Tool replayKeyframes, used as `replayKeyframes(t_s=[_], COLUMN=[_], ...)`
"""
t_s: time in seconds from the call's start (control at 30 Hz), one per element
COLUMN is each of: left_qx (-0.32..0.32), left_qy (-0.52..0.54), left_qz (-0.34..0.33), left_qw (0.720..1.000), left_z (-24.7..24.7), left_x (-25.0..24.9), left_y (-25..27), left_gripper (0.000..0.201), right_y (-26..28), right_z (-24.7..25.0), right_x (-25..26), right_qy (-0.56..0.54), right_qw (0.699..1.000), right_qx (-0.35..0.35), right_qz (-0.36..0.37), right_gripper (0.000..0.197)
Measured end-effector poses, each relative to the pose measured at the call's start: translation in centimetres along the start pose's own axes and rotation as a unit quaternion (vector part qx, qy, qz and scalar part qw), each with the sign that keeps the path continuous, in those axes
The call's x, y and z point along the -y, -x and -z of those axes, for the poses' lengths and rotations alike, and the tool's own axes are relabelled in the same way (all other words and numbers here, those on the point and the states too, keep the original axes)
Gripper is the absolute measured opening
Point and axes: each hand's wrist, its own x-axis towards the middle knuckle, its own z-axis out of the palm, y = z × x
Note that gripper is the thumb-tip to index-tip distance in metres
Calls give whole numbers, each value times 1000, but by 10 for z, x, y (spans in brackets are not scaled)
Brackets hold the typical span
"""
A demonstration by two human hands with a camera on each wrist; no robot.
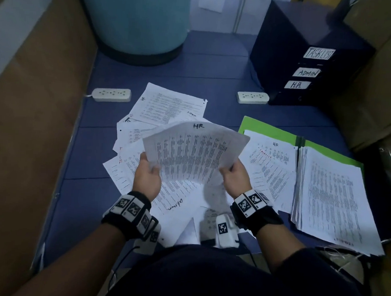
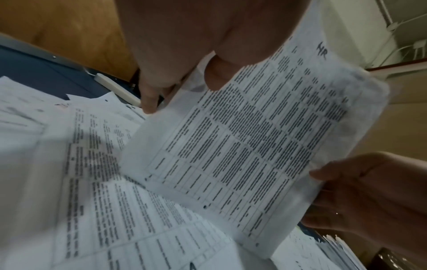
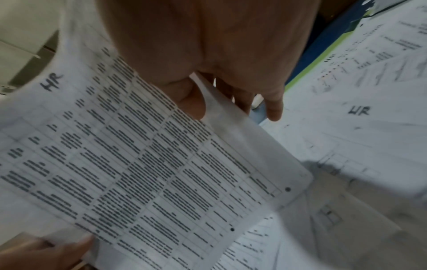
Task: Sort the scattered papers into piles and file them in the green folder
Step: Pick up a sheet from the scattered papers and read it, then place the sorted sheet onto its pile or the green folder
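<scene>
Both hands hold up a printed sheet marked "HR" (image 1: 194, 152) above the floor. My left hand (image 1: 148, 170) pinches its lower left edge, thumb (image 2: 217, 76) on the front. My right hand (image 1: 232, 173) pinches the lower right edge, thumb (image 3: 191, 102) on the printed side. The same HR sheet (image 2: 249, 142) fills the left wrist view and, as the HR sheet (image 3: 129, 160), the right wrist view. Scattered papers (image 1: 167, 107) lie beneath. The green folder (image 1: 264, 128) lies open on the right, with an HR page (image 1: 271, 159) on its left half and a thick stack (image 1: 334, 197) on its right half.
A blue barrel (image 1: 136, 24) stands at the back. A dark file box (image 1: 304, 63) labelled TASKLIST, ADMIN and HR sits back right. Two white power strips (image 1: 111, 94) (image 1: 252, 97) lie on the blue floor mat (image 1: 215, 60). Brown cardboard walls (image 1: 36, 98) close in left and right.
</scene>
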Motion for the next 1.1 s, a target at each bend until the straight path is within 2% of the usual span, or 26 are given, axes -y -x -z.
replayKeyframes(t_s=[0.13,0.27,0.53,0.77,0.87,0.97,1.03,1.1], left_qx=[11,93,259,330,392,473,485,476], left_qy=[-27,-17,-33,-109,-138,-200,-210,-218], left_qz=[-23,-41,0,3,46,51,50,45], left_qw=[999,995,965,938,908,857,847,851], left_z=[-9,-50,-204,-330,-360,-376,-381,-380], left_x=[-16,-43,-83,-96,-91,-89,-90,-88], left_y=[-6,-4,16,46,54,60,61,58], left_gripper=[18,18,30,38,59,82,86,86], right_y=[-3,-2,-3,-4,-9,-11,-12,-12], right_z=[30,84,219,310,328,331,329,327], right_x=[-3,-22,-109,-185,-213,-230,-239,-244], right_qy=[-20,-57,-10,41,51,82,99,105], right_qw=[999,994,977,945,938,940,942,940], right_qx=[-45,-96,-196,-262,-257,-189,-148,-156], right_qz=[18,10,-88,-191,-229,-270,-283,-284], right_gripper=[15,14,22,26,47,61,63,66])
